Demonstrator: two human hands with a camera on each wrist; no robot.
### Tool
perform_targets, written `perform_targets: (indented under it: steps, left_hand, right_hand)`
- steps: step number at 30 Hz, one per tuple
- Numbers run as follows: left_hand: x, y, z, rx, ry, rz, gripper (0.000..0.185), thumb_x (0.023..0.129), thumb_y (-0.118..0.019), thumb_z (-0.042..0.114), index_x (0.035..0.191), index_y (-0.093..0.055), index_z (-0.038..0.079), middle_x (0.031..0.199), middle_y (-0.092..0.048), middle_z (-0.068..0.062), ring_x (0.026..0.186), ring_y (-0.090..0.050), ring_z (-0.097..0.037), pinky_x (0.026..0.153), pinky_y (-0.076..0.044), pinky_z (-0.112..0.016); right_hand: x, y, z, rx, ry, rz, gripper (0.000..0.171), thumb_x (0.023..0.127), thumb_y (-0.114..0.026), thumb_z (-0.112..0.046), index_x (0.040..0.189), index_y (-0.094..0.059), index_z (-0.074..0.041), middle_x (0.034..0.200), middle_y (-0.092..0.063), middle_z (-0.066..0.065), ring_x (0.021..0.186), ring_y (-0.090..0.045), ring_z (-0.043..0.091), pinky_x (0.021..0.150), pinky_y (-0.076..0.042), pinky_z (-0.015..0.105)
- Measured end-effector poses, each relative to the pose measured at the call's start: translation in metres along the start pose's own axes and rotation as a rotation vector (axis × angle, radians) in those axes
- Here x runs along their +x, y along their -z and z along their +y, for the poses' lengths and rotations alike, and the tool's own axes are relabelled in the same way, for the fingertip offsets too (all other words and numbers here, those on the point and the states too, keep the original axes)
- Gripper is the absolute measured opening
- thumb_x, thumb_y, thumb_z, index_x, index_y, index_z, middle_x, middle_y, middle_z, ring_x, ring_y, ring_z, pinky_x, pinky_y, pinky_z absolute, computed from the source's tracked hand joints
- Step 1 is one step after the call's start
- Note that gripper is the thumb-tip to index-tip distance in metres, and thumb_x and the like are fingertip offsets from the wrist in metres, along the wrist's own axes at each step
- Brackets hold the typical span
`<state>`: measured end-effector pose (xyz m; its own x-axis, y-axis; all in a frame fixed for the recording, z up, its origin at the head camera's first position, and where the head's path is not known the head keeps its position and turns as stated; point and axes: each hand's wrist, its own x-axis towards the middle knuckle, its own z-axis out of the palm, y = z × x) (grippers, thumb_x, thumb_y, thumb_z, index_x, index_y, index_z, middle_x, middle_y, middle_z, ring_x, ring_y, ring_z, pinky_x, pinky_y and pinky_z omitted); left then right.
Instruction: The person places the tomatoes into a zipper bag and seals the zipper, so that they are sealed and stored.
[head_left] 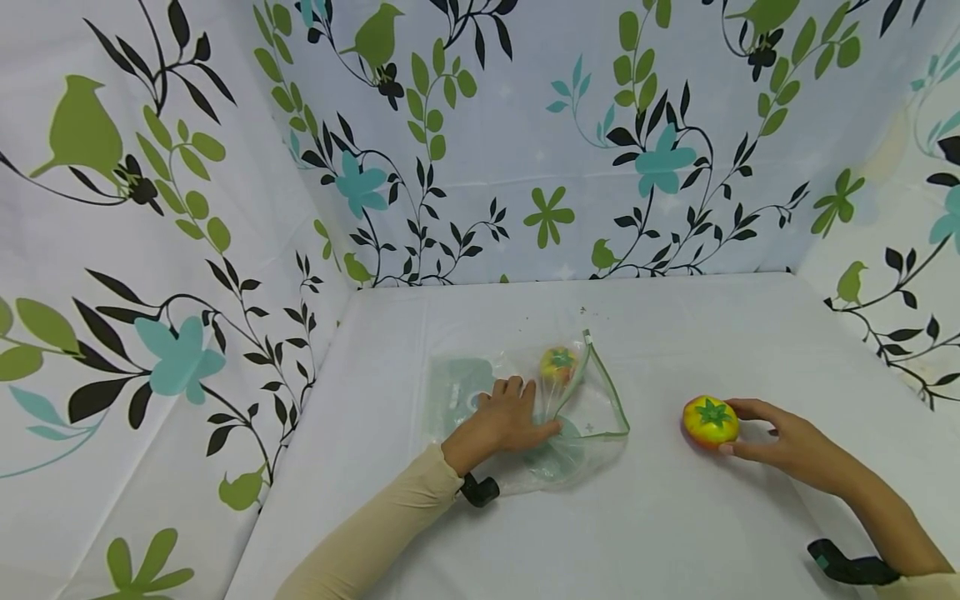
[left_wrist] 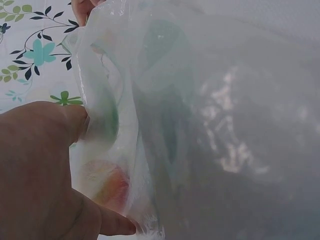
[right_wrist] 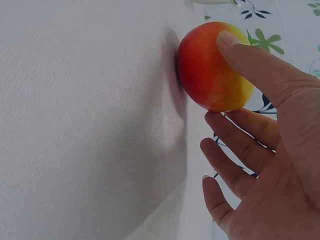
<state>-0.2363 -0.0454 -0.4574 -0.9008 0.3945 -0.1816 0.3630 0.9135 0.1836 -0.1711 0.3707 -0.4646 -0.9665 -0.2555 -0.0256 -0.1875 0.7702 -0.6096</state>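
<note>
Nearest to view, the left hand has its thumb and fingers pinching the edge of a clear, crinkly plastic zip bag with a green seal strip. From overhead that hand lies on the bag against the white cloth-covered table, and the mouth of the bag stands propped open toward the right. Inside it sits a small, round, red-and-yellow toy fruit with a green star-shaped top, showing only as a blurred blush through the film in the left wrist view.

Out to the right, the right hand is curled lightly around a second round toy fruit, orange-red fading to yellow, with a green leafy cap. In the right wrist view the thumb lies over its top and the lower fingers are spread loosely just below it. The fruit rests on the cloth, well apart from the bag.

To me this looks like the pick-up stage of bagging. The next move would call for a firmer close on the fruit and a carry leftward into the mouth, while the left hand keeps it open.

The fruit looks smooth and matt, perhaps soft foam. The bag is thin, glossy and limp, so its mouth could sag.
</note>
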Motion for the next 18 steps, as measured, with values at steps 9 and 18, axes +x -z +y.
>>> perform_targets:
  steps: [9,18]
  left_hand:
    - [-0.002,0.001,0.0,0.004,-0.001,0.0,0.088,0.094,-0.039,0.071,0.156,-0.033,0.008,0.155,-0.031,-0.013,0.14,-0.028,-0.035,0.1,-0.032,-0.063]
    - [0.0,-0.001,-0.003,-0.008,-0.007,-0.006,0.09,0.093,-0.038,0.072,0.157,-0.033,0.009,0.154,-0.031,-0.013,0.139,-0.029,-0.034,0.099,-0.033,-0.063]
  right_hand:
    - [0.004,0.001,-0.006,-0.009,0.036,0.037,0.071,0.09,-0.074,-0.044,0.143,-0.049,-0.003,0.137,-0.054,0.023,0.122,-0.048,0.044,0.088,-0.043,0.067]
    - [0.015,0.0,-0.022,-0.01,0.045,0.038,0.071,0.092,-0.072,-0.047,0.142,-0.049,-0.003,0.135,-0.056,0.022,0.122,-0.049,0.043,0.09,-0.043,0.066]
